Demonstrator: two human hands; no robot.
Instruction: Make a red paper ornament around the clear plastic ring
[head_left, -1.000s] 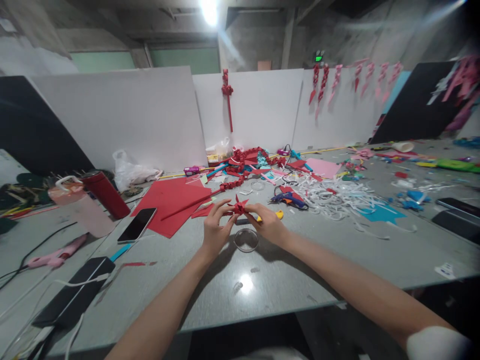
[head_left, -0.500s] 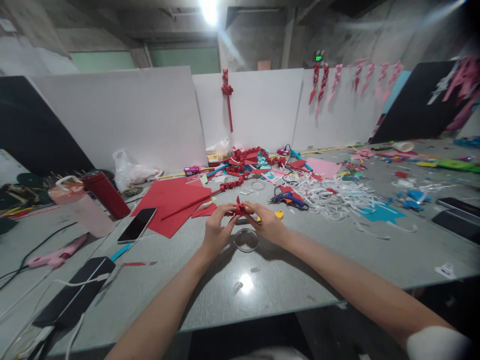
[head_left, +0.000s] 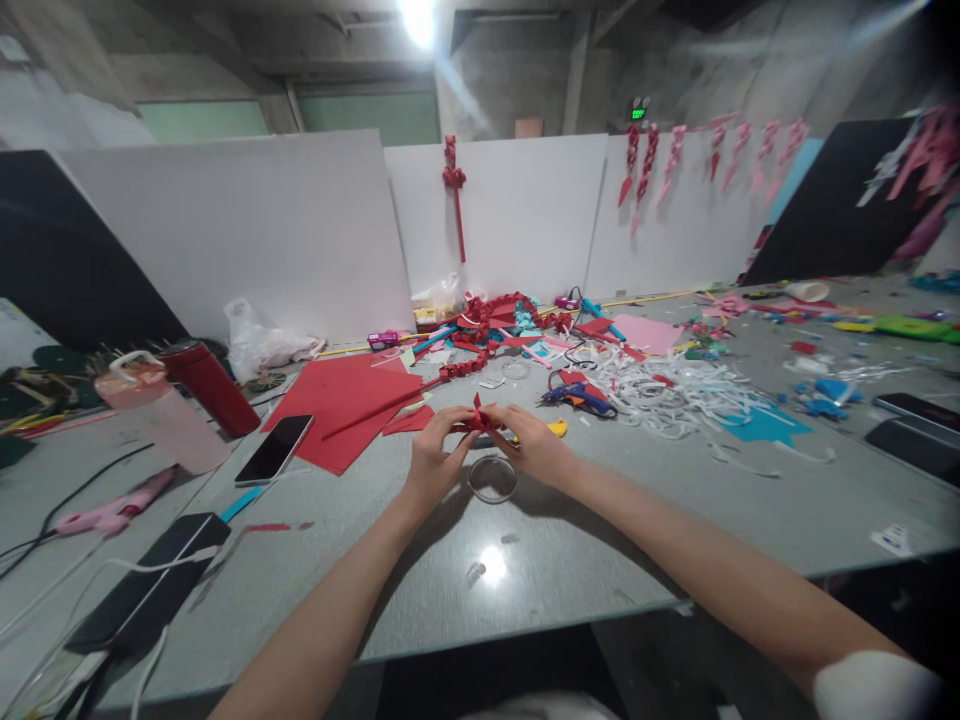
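Between my fingertips is a small folded red paper piece, with one point sticking up. My left hand pinches it from the left, and my right hand pinches it from the right; the fingers cover part of it. Just below, a clear round ring-shaped dish lies on the table. Partly behind my right hand is a cutter with a yellow handle. Red paper sheets lie to the left, and a blue glue gun lies beyond my right hand.
At left are a phone, a pink bottle, a red bottle, a pink glue gun and a black power strip with cables. White paper strips are heaped at right. White boards stand at the back.
Both hands stay in nearly the same place. The red paper piece between the fingertips is turned slightly; nothing else has visibly moved.
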